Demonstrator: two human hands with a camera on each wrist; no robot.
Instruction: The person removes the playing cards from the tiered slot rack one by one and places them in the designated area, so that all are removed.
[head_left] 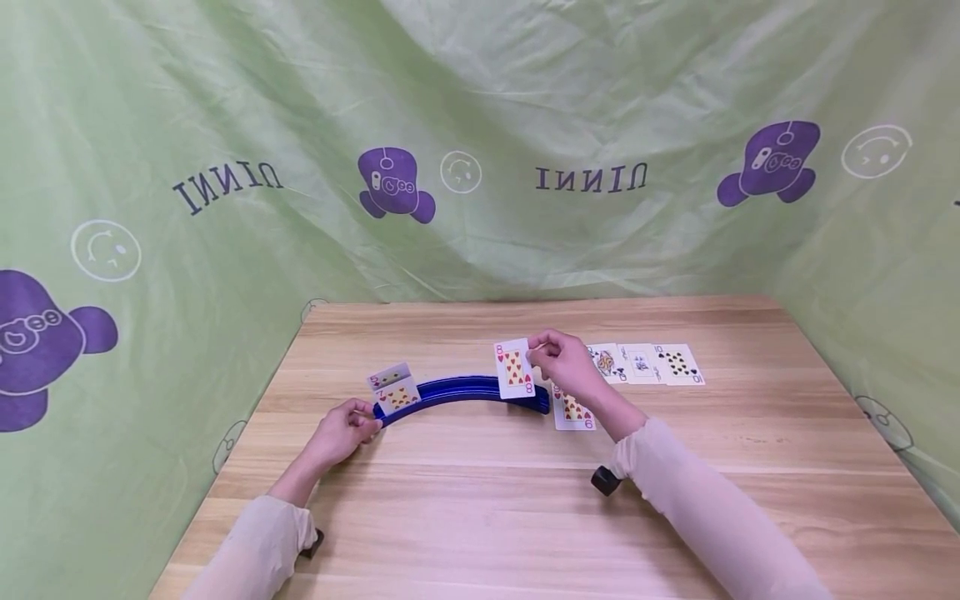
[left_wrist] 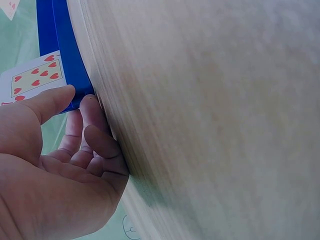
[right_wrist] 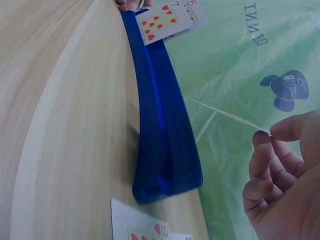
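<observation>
A curved blue card holder [head_left: 457, 388] stands on the table. My left hand [head_left: 341, 433] pinches its left end, the thumb [left_wrist: 55, 102] on the front and fingertips under the edge. In the holder beside that hand, a seven of hearts [head_left: 397, 397] overlaps a five [head_left: 387, 377]. Between thumb and fingertips, my right hand [head_left: 564, 365] pinches an eight of hearts [head_left: 514, 368] by its right edge, upright over the holder's right part. The right wrist view shows this card [right_wrist: 225, 114] edge-on, apart from the holder. A nine of hearts [head_left: 574, 415] lies by the holder's right end, partly behind the right hand.
To the right of the right hand, a row of face-up cards lies on the wooden table [head_left: 465, 500]: a face card [head_left: 608, 363], a card with a small central figure [head_left: 640, 364] and a black ten [head_left: 677, 364]. Green printed cloth [head_left: 480, 250] hangs behind the table and at both sides.
</observation>
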